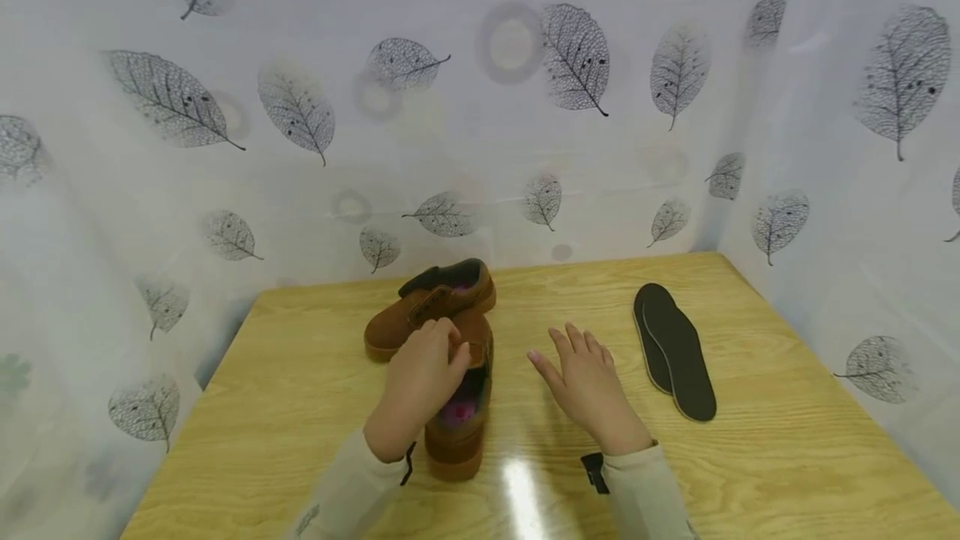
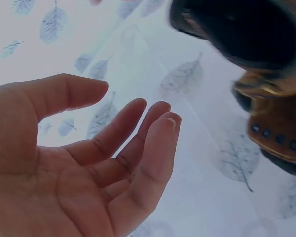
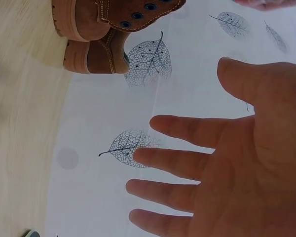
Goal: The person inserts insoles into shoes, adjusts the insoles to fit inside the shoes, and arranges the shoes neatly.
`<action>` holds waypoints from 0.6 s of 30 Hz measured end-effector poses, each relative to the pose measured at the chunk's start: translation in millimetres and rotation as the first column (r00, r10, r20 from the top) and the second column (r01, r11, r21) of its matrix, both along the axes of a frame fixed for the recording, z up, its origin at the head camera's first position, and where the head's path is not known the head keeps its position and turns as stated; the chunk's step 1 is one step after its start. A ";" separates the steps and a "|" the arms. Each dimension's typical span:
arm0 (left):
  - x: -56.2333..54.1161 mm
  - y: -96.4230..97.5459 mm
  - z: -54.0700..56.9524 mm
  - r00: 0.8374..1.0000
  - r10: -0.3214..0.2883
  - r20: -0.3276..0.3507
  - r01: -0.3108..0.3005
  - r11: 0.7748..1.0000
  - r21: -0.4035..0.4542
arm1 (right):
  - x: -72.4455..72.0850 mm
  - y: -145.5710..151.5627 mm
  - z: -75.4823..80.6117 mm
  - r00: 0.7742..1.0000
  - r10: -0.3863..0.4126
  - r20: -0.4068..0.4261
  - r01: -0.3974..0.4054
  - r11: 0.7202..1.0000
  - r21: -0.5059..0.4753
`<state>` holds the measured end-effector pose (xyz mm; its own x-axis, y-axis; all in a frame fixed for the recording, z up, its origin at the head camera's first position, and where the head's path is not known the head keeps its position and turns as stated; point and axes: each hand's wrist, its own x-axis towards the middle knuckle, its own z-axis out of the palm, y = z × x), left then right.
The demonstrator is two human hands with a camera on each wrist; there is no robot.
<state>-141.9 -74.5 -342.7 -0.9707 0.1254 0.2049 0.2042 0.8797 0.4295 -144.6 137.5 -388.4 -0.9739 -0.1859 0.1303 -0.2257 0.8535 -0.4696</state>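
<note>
Two brown lace-up shoes stand on the wooden table. The nearer shoe (image 1: pixel 455 448) points away from me, its dark lining and a pinkish patch inside showing. Behind it, the other shoe (image 1: pixel 393 327) lies turned sideways with its toe to the left. My left hand (image 1: pixel 420 386) hovers over the nearer shoe and partly covers it; its fingers are loosely bent around nothing in the left wrist view. To the right of the shoes, my right hand (image 1: pixel 588 390) is held above the table, fingers spread and nothing in it.
A pair of dark insoles (image 1: pixel 686 365) lies overlapped on the table, right of my right hand. White curtains (image 1: pixel 480 140) with a leaf print hang behind the table (image 1: pixel 300 407) and along both sides. Each wrist wears a dark strap.
</note>
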 end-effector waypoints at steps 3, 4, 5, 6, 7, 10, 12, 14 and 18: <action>-1.0 12.3 6.6 1.000 -0.019 -0.007 0.019 1.000 0.024 | 0.4 2.2 1.7 1.000 -0.002 0.013 0.002 1.000 -0.007; -1.2 16.6 8.3 1.000 -0.026 -0.009 0.026 0.999 0.027 | 0.6 3.1 2.5 1.000 -0.005 0.015 0.005 1.000 -0.011; -1.7 21.2 9.2 0.999 -0.037 -0.012 0.037 0.999 0.033 | 0.6 4.8 2.6 1.000 -0.009 0.021 0.009 1.000 -0.012; -2.1 25.8 9.7 0.999 -0.048 -0.020 0.049 0.998 0.036 | 0.9 6.5 3.1 1.000 -0.012 0.027 0.013 1.000 -0.015; -2.5 30.5 10.1 0.998 -0.060 -0.022 0.061 0.997 0.045 | 1.0 8.2 3.5 0.999 -0.017 0.031 0.017 1.000 -0.019; -3.5 44.4 10.3 0.995 -0.096 -0.038 0.098 0.994 0.050 | 0.8 14.2 4.6 0.999 -0.030 0.040 0.031 0.999 -0.022; -4.6 54.0 9.8 0.991 -0.123 -0.053 0.126 0.991 0.049 | 0.9 18.5 6.1 0.998 -0.040 0.041 0.041 0.999 -0.022; -6.2 63.8 9.1 0.987 -0.147 -0.060 0.150 0.988 0.049 | 1.0 23.5 7.9 0.998 -0.052 0.043 0.053 0.998 -0.020; -10.6 83.3 7.5 0.983 -0.177 -0.042 0.180 0.982 0.064 | 2.0 33.7 13.3 0.995 -0.076 0.069 0.079 0.996 -0.035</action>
